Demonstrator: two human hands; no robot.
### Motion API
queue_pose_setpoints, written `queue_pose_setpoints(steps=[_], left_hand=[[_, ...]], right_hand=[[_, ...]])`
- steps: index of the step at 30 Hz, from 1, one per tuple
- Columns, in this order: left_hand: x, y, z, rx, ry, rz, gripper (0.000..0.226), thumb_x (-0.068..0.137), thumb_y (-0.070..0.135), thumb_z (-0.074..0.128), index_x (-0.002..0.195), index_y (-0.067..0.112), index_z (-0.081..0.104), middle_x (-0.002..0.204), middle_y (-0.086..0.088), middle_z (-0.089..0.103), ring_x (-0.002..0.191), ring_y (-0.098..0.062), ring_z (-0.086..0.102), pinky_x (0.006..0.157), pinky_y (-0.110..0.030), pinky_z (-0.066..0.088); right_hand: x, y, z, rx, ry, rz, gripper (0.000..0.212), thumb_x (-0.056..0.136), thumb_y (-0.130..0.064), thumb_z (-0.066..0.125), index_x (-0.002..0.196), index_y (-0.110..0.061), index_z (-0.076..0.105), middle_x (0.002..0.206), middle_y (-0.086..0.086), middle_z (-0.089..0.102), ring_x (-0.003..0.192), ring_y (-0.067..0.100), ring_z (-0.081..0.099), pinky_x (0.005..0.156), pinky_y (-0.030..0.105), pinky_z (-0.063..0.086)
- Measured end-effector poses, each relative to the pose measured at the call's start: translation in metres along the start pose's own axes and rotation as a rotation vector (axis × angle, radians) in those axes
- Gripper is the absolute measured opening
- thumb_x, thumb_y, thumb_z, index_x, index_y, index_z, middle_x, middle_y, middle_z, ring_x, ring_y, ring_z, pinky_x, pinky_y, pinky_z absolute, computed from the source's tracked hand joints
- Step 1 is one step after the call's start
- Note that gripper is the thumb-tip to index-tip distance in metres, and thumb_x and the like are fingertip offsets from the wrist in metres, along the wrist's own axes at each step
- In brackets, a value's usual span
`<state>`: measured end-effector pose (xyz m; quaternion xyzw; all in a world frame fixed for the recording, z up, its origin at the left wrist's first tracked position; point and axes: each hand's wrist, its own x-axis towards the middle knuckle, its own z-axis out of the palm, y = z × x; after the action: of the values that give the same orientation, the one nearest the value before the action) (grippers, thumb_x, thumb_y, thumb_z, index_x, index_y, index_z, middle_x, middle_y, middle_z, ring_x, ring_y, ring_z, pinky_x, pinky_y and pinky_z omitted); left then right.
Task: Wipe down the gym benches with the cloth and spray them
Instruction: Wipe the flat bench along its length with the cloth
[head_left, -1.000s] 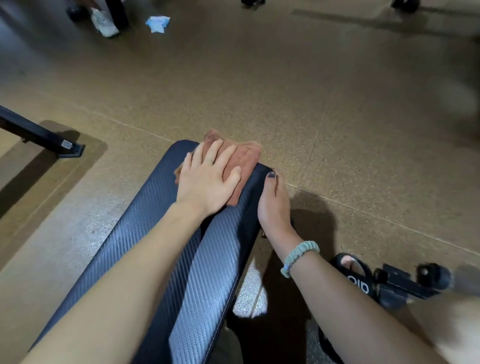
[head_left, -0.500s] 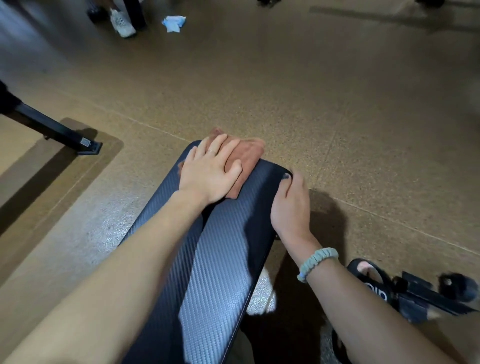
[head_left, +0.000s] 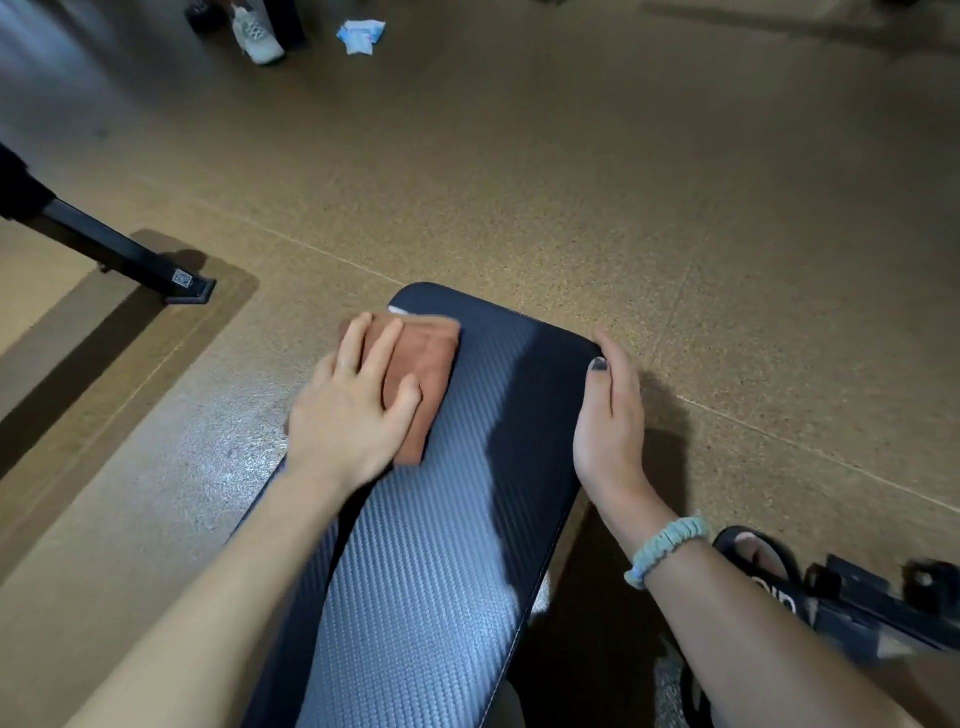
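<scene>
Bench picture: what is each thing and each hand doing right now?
bench: flat, bare pad, being wiped.
cloth: folded, lying flat at the pad's left edge.
left hand: fingers straight, pressing the cloth.
right hand: gripping the pad's right edge.
scrunchie: on the right wrist.

The cloth lies on the bench near its far left corner, under the left hand. The right hand holds the bench's far right edge. A sandal sits on the floor to the near right. A metal bar lies far left; a shoe and a crumpled wrapper lie far back.
</scene>
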<state>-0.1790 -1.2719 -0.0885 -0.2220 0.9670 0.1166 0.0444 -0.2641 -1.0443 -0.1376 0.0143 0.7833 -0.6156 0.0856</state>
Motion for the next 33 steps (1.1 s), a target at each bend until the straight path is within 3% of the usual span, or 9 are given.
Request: queue_pose_setpoints(steps=[5,9,11,13,16,18,24,29,33], left_hand=[[0.093,0.039,-0.009,-0.085,-0.065,-0.088,0.056,0.099,0.055,0.025,0.153,0.041,0.030,0.156,0.000,0.040,0.131,-0.036,0.053,0.099,-0.052,0.041],[0.099,0.059,-0.004,0.079,-0.074,0.018,0.061,0.098,0.056,0.020,0.150,0.033,0.042,0.158,-0.004,0.041,0.138,-0.042,0.041,0.112,-0.052,0.032],[0.084,0.075,0.002,0.138,-0.051,0.114,0.066,0.095,0.059,0.017,0.153,0.034,0.040,0.163,0.000,0.036,0.146,-0.041,0.029,0.121,-0.050,0.022],[0.064,0.098,0.012,0.156,-0.045,0.240,0.061,0.101,0.058,0.023,0.156,0.035,0.036,0.165,0.002,0.034,0.151,-0.038,0.021,0.124,-0.049,0.013],[0.024,0.124,0.025,0.149,-0.022,0.397,0.061,0.102,0.056,0.026,0.158,0.033,0.032,0.166,0.000,0.031,0.152,-0.041,0.020,0.124,-0.052,0.013],[-0.002,0.125,0.031,0.123,-0.020,0.430,0.067,0.099,0.058,0.026,0.161,0.033,0.029,0.169,-0.001,0.027,0.154,-0.042,0.017,0.126,-0.053,0.012],[-0.087,0.098,0.038,0.130,-0.024,0.472,0.078,0.094,0.070,0.039,0.162,0.034,0.027,0.172,0.001,0.018,0.159,-0.033,0.010,0.129,-0.050,0.008],[-0.144,0.072,0.040,0.099,-0.039,0.398,0.088,0.086,0.071,0.052,0.162,0.035,0.027,0.172,0.006,0.017,0.159,-0.030,0.012,0.127,-0.052,0.017],[-0.138,0.077,0.038,0.056,-0.038,0.379,0.085,0.087,0.066,0.055,0.162,0.038,0.025,0.172,0.011,0.013,0.158,-0.030,0.015,0.127,-0.050,0.018]], right_hand=[[0.002,-0.001,-0.005,0.074,-0.054,0.038,0.041,0.112,-0.025,0.032,0.150,-0.031,0.045,0.146,-0.023,0.037,0.119,-0.033,0.030,0.099,0.001,0.025],[0.003,-0.010,-0.013,0.233,-0.109,0.160,0.038,0.112,-0.026,0.032,0.143,-0.034,0.052,0.153,-0.015,0.042,0.137,-0.002,0.040,0.116,0.027,0.035],[0.006,-0.019,-0.018,0.369,-0.134,0.284,0.036,0.112,-0.030,0.032,0.137,-0.034,0.057,0.141,-0.008,0.056,0.127,0.005,0.056,0.098,0.026,0.050],[0.012,-0.022,-0.025,0.535,-0.146,0.415,0.039,0.112,-0.034,0.031,0.131,-0.024,0.063,0.115,-0.006,0.073,0.098,0.002,0.071,0.072,0.019,0.056],[0.018,-0.020,-0.035,0.614,-0.160,0.445,0.051,0.112,-0.037,0.023,0.127,-0.015,0.066,0.112,0.003,0.077,0.104,0.011,0.073,0.082,0.026,0.057],[0.017,-0.019,-0.038,0.615,-0.164,0.475,0.049,0.111,-0.040,0.026,0.119,-0.019,0.070,0.102,0.003,0.079,0.091,0.012,0.077,0.073,0.029,0.059],[0.018,-0.014,-0.042,0.434,-0.270,0.414,0.040,0.108,-0.045,0.031,0.121,-0.029,0.066,0.104,-0.008,0.076,0.094,0.007,0.074,0.075,0.026,0.055],[0.017,-0.006,-0.037,0.029,-0.280,0.245,0.058,0.084,-0.064,0.038,0.138,-0.045,0.053,0.133,-0.011,0.060,0.125,0.018,0.056,0.111,0.043,0.040],[0.012,-0.012,-0.034,-0.039,-0.280,0.137,0.049,0.104,-0.047,0.036,0.146,-0.027,0.046,0.145,0.000,0.053,0.128,0.021,0.052,0.110,0.042,0.041]])
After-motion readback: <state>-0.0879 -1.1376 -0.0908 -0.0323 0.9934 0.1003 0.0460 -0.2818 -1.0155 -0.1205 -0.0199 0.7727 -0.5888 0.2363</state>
